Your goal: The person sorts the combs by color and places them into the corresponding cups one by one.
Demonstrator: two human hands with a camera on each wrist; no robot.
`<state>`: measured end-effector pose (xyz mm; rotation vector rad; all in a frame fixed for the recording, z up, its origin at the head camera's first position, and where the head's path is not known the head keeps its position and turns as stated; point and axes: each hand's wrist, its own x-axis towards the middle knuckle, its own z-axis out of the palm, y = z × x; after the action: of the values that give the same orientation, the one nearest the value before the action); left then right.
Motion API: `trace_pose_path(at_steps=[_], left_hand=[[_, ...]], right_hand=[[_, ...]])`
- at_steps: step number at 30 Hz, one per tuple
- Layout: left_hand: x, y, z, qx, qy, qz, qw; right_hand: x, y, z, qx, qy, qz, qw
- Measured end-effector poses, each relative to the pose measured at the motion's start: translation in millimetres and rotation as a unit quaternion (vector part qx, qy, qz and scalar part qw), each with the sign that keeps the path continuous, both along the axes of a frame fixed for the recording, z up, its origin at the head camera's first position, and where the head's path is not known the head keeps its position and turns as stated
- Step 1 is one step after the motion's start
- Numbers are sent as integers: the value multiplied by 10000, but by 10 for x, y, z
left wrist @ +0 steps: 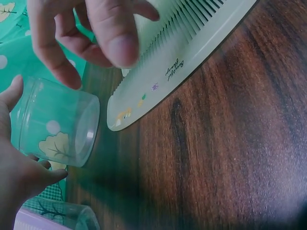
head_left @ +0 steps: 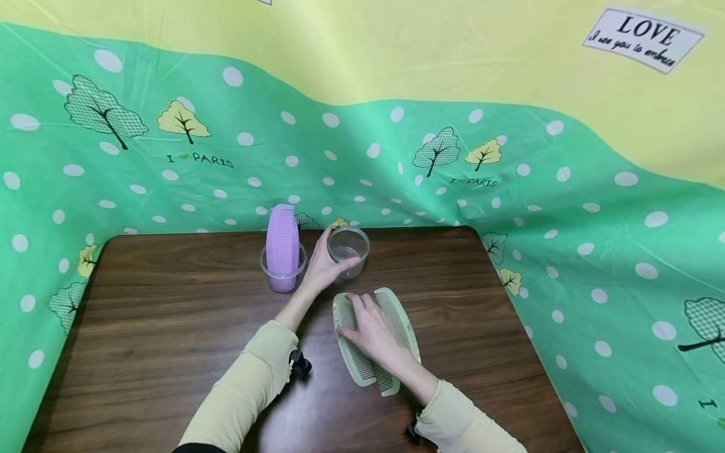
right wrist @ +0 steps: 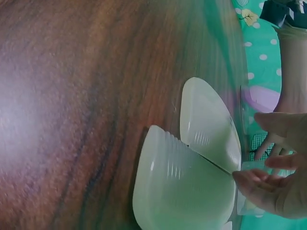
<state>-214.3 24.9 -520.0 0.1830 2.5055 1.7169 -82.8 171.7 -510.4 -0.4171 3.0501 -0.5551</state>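
My left hand (head_left: pixel 323 267) grips a clear plastic cup (head_left: pixel 357 242) near the back of the table, thumb on its near side and fingers on its far side. Two pale green combs lie side by side in front of it, a left comb (head_left: pixel 358 363) and a right comb (head_left: pixel 401 319), teeth facing each other. Over them is my right hand (head_left: pixel 374 330), thumb and fingers spread above the left comb. In the left wrist view, these fingers (left wrist: pixel 120 48) hang loosely bent over the comb (left wrist: pixel 153 96), holding nothing.
A purple comb (head_left: pixel 282 242) stands upright in a second clear cup (head_left: pixel 303 265), left of my left hand. Behind the dark wooden table (head_left: pixel 170 327) hangs a green and yellow patterned cloth (head_left: pixel 351 145), which also runs along both sides.
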Motion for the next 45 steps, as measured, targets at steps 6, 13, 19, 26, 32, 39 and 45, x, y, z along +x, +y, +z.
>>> trace_pose_path(at_steps=[6, 13, 19, 26, 32, 39, 45], left_hand=[[-15, 22, -39, 108, 15, -25, 9999], [-24, 47, -70, 241, 32, 68, 9997], [-26, 43, -59, 284, 57, 39, 9996], [-37, 32, -35, 231, 75, 43, 9997], [-37, 10, -26, 193, 9, 31, 9998], [-20, -15, -19, 134, 11, -90, 9999], [16, -49, -21, 51, -29, -259, 9996]], right_hand=[[57, -33, -29, 268, -175, -125, 9994], [83, -80, -52, 558, -137, -150, 9982], [100, -121, -55, 787, -51, -125, 9968], [111, -166, -44, 893, -142, -160, 9958], [110, -179, -38, 798, -91, -206, 9966], [103, -190, -43, 618, -222, -359, 9972], [96, -191, -50, 587, -297, -375, 9971]])
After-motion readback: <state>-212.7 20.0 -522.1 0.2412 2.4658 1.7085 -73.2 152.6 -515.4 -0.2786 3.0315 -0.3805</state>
